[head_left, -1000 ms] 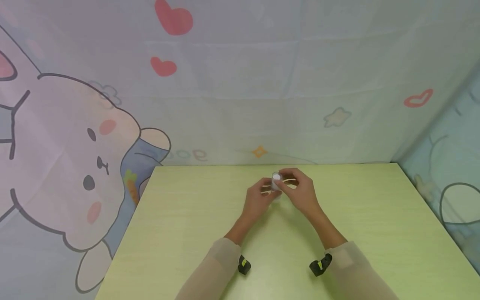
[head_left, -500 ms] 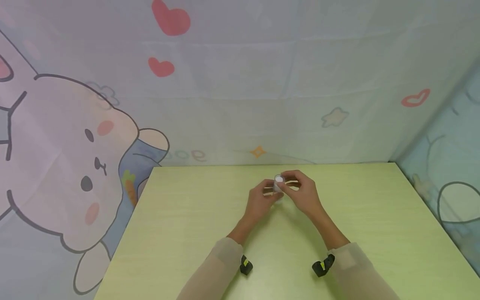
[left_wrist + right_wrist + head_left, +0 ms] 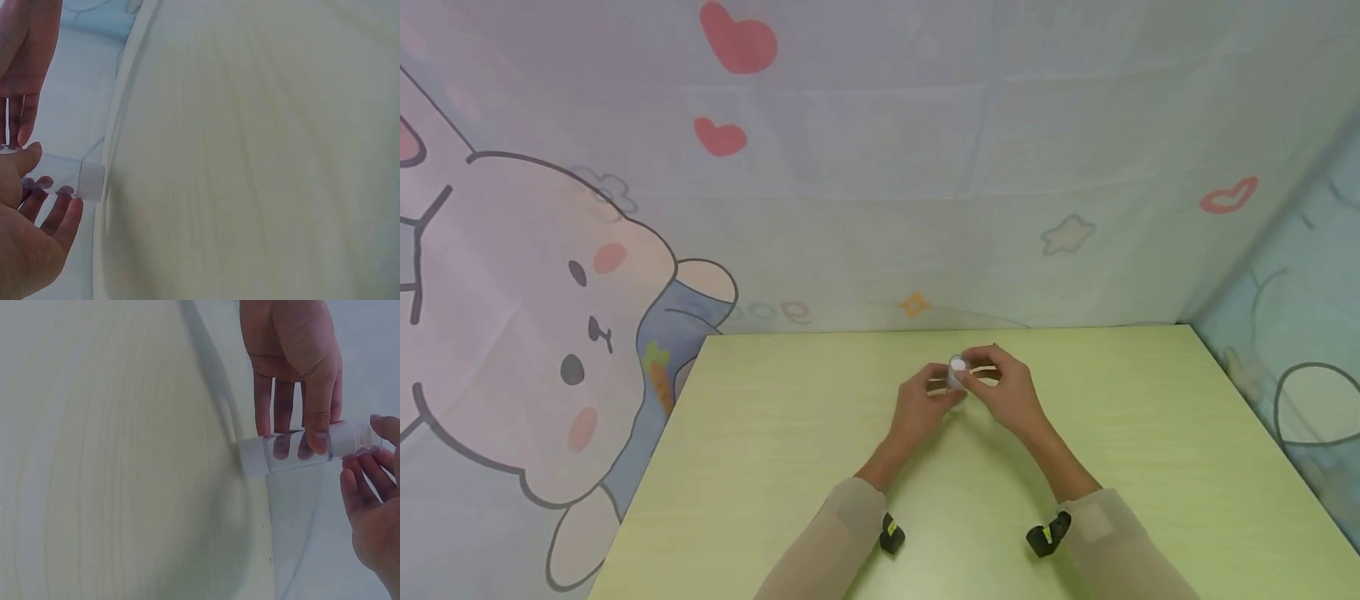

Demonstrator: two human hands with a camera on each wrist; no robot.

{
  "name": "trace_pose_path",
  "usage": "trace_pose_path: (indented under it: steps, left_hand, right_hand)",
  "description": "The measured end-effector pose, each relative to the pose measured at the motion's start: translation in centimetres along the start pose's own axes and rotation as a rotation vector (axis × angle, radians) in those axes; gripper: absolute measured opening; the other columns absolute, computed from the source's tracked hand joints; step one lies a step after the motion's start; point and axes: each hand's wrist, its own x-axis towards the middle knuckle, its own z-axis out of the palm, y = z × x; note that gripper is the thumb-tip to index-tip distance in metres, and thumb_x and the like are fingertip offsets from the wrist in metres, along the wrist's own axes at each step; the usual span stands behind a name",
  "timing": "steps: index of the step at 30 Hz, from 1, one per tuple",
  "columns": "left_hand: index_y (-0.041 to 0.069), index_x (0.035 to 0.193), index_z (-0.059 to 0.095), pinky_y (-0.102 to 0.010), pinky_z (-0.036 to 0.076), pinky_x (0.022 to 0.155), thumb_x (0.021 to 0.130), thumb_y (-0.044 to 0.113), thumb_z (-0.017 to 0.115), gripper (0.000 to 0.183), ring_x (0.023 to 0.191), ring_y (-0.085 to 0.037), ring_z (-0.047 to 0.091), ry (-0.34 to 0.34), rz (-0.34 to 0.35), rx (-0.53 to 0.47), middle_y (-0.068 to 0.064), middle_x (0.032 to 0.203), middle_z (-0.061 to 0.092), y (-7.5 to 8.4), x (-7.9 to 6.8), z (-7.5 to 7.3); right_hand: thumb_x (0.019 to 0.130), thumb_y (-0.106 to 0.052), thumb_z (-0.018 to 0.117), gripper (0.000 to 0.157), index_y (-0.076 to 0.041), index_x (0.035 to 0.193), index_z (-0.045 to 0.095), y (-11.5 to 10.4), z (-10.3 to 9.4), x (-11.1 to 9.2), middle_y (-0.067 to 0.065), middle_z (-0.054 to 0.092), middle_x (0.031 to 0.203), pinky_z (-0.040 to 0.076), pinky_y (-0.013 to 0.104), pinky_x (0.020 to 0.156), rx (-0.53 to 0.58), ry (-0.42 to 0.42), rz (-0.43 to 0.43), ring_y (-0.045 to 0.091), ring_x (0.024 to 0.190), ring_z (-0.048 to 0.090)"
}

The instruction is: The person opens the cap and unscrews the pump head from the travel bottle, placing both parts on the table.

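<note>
A small clear cylindrical bottle with a white base and a white band below its clear cap stands upright between both hands. My left hand grips its body, with thumb and fingers on opposite sides, as the left wrist view shows. At the top end my right hand pinches the clear cap between thumb and fingers. The bottle's white base shows below the left fingers, close over the table. From the head view, the left hand and right thumb hide part of the bottle's side.
The pale yellow-green table reaches back to a printed cloth with hearts and a rabbit. Another cloth hangs along the right side. A black wrist camera sits at the left cuff, and one at the right.
Both hands and the bottle have shifted slightly nearer to me and a little to the right. Their grips on the bottle and cap look much the same.
</note>
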Motion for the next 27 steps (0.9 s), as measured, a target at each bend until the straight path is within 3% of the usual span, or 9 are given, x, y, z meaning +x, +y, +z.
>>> trace_pose_path:
  steps: [8, 20, 23, 27]
  left_hand:
    - [0.009, 0.126, 0.070, -0.029, 0.061, 0.094, 0.095, 0.018, 0.084, 0.036, 0.122, -0.030, 0.069, -0.010, 0.005, 0.003, -0.010, 0.132, 0.071, -0.2, -0.2, 0.1]
    - [0.008, 0.126, 0.069, -0.029, 0.061, 0.093, 0.094, 0.018, 0.084, 0.037, 0.122, -0.030, 0.070, -0.021, 0.006, -0.020, -0.010, 0.132, 0.071, -0.3, -0.3, 0.0]
    - [0.009, 0.126, 0.070, -0.029, 0.061, 0.093, 0.094, 0.019, 0.085, 0.037, 0.121, -0.030, 0.070, -0.023, 0.000, -0.026, -0.009, 0.131, 0.071, -0.2, -0.4, 0.0]
    - [0.011, 0.126, 0.070, -0.028, 0.061, 0.093, 0.094, 0.020, 0.085, 0.036, 0.122, -0.028, 0.070, -0.027, -0.009, -0.028, -0.006, 0.131, 0.071, -0.1, -0.3, -0.2]
  right_hand:
    - [0.097, 0.002, 0.074, 0.032, 0.012, 0.126, 0.064, 0.3, 0.0, -0.1, 0.029, 0.068, 0.120, 0.052, 0.066, 0.100, -0.012, 0.001, -0.003, 0.044, 0.114, 0.064]
    - [0.098, 0.000, 0.075, 0.033, 0.011, 0.127, 0.065, 0.6, -0.1, -0.1, 0.028, 0.068, 0.122, 0.057, 0.054, 0.099, -0.028, -0.002, 0.005, 0.043, 0.114, 0.065]
    - [0.098, -0.001, 0.075, 0.033, 0.010, 0.128, 0.065, 1.7, -0.1, 0.1, 0.027, 0.068, 0.123, 0.059, 0.046, 0.098, -0.026, 0.000, 0.019, 0.042, 0.115, 0.065]
    - [0.099, -0.003, 0.075, 0.035, 0.008, 0.130, 0.065, 3.8, 0.0, 0.5, 0.026, 0.068, 0.124, 0.058, 0.047, 0.098, -0.027, 0.001, 0.014, 0.042, 0.116, 0.065]
